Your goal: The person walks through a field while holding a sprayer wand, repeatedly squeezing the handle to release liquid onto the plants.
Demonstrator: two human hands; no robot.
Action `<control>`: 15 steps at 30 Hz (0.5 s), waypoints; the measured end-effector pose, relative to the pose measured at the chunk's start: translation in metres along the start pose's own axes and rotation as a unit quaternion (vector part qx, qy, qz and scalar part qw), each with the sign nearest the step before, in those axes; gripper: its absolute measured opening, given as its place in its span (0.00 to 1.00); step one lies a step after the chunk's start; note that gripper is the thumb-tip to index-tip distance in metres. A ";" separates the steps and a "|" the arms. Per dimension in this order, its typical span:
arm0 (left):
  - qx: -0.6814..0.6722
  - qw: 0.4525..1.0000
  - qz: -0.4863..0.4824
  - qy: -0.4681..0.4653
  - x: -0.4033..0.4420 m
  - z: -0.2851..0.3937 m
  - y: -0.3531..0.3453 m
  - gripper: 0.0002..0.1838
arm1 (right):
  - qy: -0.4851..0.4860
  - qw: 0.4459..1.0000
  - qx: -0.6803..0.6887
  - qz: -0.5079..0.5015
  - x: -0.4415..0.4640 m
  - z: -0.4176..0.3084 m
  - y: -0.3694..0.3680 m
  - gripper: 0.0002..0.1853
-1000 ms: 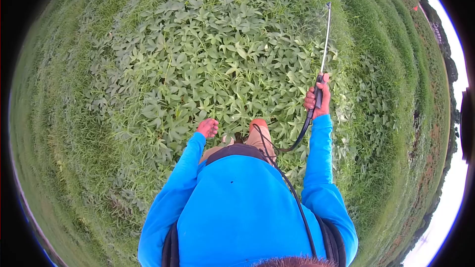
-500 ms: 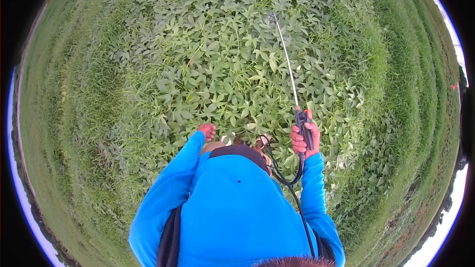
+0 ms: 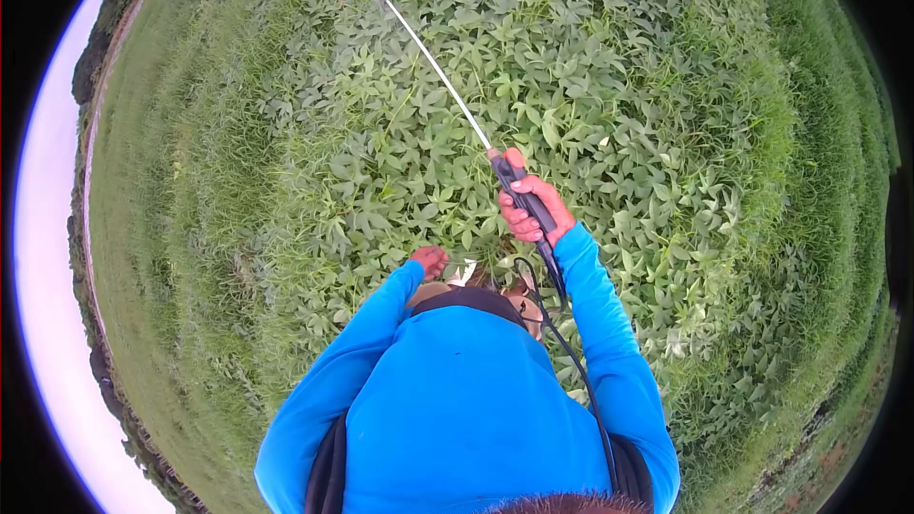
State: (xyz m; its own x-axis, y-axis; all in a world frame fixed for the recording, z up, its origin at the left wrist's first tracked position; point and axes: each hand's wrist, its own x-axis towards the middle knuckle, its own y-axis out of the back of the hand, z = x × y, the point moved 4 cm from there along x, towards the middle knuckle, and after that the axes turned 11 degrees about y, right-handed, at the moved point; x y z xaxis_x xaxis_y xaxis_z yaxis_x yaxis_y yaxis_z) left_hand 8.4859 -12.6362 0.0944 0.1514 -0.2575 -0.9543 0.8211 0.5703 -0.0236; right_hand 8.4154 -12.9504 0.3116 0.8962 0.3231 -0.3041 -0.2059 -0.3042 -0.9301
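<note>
My right hand (image 3: 535, 209) is wrapped round the dark handle of a spray wand (image 3: 435, 67), thumb on top near an orange-red part. The wand's thin metal tube points forward and left over the leafy plants (image 3: 457, 133), its nozzle at the upper middle of the view. A black hose (image 3: 581, 371) runs from the handle back along my body. My left hand (image 3: 430, 262) hangs at the left of my waist with its fingers curled in and nothing visible in them, close above the leaves.
Broad-leaved plants grow thickly in front of me and to the right. Tall grass (image 3: 219, 162) mixes in on the left, with more grass (image 3: 828, 133) on the far right. A line of trees (image 3: 95, 57) edges the field at the left. Dark straps (image 3: 328, 466) cross my shoulders.
My right hand has swung the spray wand leftward, so its nozzle moved from right of centre to left of centre. The view has turned, and my left hand shifts slightly right in it.
</note>
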 end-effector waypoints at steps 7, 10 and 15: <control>-0.038 0.996 0.075 0.035 -0.011 0.000 -0.010 0.16 | 0.095 0.993 -0.057 0.045 0.032 -0.045 -0.005 0.16; -0.047 0.994 0.094 0.034 -0.026 -0.001 -0.023 0.17 | 0.139 0.986 -0.046 0.085 0.035 -0.047 -0.001 0.17; -0.054 0.994 0.095 0.027 -0.043 0.004 -0.043 0.17 | 0.203 0.969 -0.023 0.138 0.014 -0.054 0.020 0.18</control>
State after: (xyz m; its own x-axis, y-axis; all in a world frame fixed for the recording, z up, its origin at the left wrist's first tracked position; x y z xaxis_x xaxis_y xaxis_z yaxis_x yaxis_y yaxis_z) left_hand 8.4461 -12.6528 0.1381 0.2656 -0.0969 -0.9592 0.7165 0.6856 0.1291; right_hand 8.4451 -13.0005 0.3004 0.8920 -0.1520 -0.4257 -0.4506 -0.3723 -0.8114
